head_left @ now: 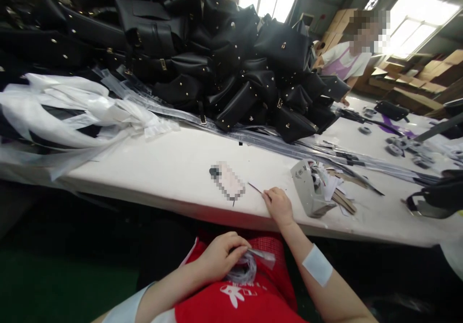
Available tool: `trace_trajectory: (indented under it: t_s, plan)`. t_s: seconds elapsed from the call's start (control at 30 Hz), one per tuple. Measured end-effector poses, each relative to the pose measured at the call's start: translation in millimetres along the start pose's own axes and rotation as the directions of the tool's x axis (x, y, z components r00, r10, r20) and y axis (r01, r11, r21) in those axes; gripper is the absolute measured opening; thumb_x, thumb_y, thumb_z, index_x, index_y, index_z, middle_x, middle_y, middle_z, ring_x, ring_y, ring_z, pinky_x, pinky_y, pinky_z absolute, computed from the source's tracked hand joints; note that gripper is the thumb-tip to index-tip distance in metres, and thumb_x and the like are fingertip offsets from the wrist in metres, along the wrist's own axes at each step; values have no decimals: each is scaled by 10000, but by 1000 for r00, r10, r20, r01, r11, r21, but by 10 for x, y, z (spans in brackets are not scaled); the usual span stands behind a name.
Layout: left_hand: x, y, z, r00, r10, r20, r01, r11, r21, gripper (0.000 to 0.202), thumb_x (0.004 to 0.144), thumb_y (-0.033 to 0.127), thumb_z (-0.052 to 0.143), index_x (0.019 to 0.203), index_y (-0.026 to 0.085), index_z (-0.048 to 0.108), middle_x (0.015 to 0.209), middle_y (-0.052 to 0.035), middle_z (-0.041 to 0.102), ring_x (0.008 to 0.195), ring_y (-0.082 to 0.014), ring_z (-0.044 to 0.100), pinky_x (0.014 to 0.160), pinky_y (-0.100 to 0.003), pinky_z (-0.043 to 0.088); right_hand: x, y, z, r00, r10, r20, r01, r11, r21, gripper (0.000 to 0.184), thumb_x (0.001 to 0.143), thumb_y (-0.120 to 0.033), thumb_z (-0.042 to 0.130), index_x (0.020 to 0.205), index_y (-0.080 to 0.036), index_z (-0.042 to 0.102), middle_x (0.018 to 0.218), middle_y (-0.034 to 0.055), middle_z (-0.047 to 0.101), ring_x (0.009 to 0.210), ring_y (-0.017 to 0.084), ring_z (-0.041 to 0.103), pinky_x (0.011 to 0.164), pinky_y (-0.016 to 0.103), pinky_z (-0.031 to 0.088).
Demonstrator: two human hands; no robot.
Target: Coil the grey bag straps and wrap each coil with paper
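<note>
While both hands are occupied, neither item held is joined to anything in view. The right hand (pixel 278 206), above the near edge of the table (pixel 173 154), pinches one end of a thin dark strip (pixel 255 188) between thumb and forefinger; the strip's free end points away to the left. The left hand (pixel 227 255), lower and nearer the body, rests by the red apron (pixel 275 308) with thumb and forefinger closed on clear film (pixel 265 255). A clear coil (pixel 244 271) sits just below those fingertips; the film may be its loose end, though blur prevents confirmation.

Left of the right hand lies a phone (pixel 231 182); just to its right stands a box (pixel 304 188) of scraps. Beyond both hands, long clear strips (pixel 260 142) run along the table, with black bags (pixel 282 48) heaped behind them, metal fittings visible. A co-worker (pixel 343 65) is far off to the right.

Progress is judged partial: both pieces are in the grasp, the dark strip and film are well apart, and any fixing of either remains undone. The bags stand untouched by either hand.
</note>
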State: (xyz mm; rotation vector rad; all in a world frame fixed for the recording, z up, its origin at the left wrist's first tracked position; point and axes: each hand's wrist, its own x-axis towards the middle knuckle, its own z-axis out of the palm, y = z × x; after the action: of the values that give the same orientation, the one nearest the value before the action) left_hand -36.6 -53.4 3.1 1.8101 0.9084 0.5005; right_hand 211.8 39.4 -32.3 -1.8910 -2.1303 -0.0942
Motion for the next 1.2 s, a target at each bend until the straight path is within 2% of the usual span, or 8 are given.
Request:
trace_trajectory:
  t_s: [0.2, 0.37, 0.53, 0.73, 0.87, 1.03, 1.2]
  plan:
    - [37, -14, 10, 1000, -15, -16, 15, 1000, -15, 299, 932, 355, 467, 960, 195, 717, 932, -50, 687, 887, -160, 617, 827, -250, 450, 69, -13, -61, 999, -35, 33, 38, 993, -113, 184, 938, -219, 525, 843, -198, 682, 847, 72, 664, 849, 204, 584, 783, 292, 411]
    - [56, -31, 16, 1000, -11, -28, 11, 1000, -21, 290, 925, 355, 478, 952, 195, 719, 940, -51, 691, 894, -161, 621, 829, -248, 453, 109, -49, -139, 1000, -1, 10, 3, 989, -146, 229, 941, -220, 507, 805, -181, 687, 840, 85, 667, 846, 209, 588, 766, 298, 403]
    - [62, -50, 15, 999, -22, -38, 21, 999, -35, 278, 921, 343, 488, 955, 187, 716, 938, -49, 694, 891, -158, 626, 835, -245, 454, 22, -93, -145, 998, 52, 28, -50, 994, -93, 228, 930, -262, 535, 802, -193, 709, 845, 64, 684, 844, 198, 605, 752, 291, 404]
    - [79, -29, 2, 999, -14, -40, 13, 999, -39, 273, 918, 327, 490, 956, 170, 711, 952, -59, 705, 903, -166, 631, 841, -250, 454, -25, -44, -137, 988, 118, 100, -119, 993, 10, 247, 915, -382, 564, 818, -234, 737, 882, 14, 701, 833, 163, 636, 694, 255, 421]
    - [81, -16, 3, 999, -16, -43, 14, 999, -43, 269, 920, 329, 489, 956, 177, 708, 960, -53, 709, 906, -162, 634, 842, -247, 454, 6, -5, -163, 982, 146, 120, -150, 988, 24, 256, 926, -366, 542, 822, -233, 735, 878, 18, 708, 802, 164, 638, 656, 255, 413]
    - [79, -8, 2, 999, -18, -47, 16, 999, -29, 268, 919, 332, 488, 958, 183, 707, 955, -52, 708, 896, -162, 635, 840, -250, 461, 42, -14, -162, 983, 154, 96, -153, 988, -9, 181, 907, -278, 559, 870, -212, 724, 923, 50, 697, 803, 188, 623, 675, 280, 395]
    - [64, -20, -7, 999, -39, -37, 39, 999, -21, 281, 919, 344, 480, 969, 189, 709, 973, -54, 704, 915, -169, 631, 849, -256, 467, 63, 68, -190, 978, 209, 19, -209, 978, -12, 195, 881, -321, 587, 763, -207, 692, 866, 37, 684, 808, 199, 614, 676, 287, 390]
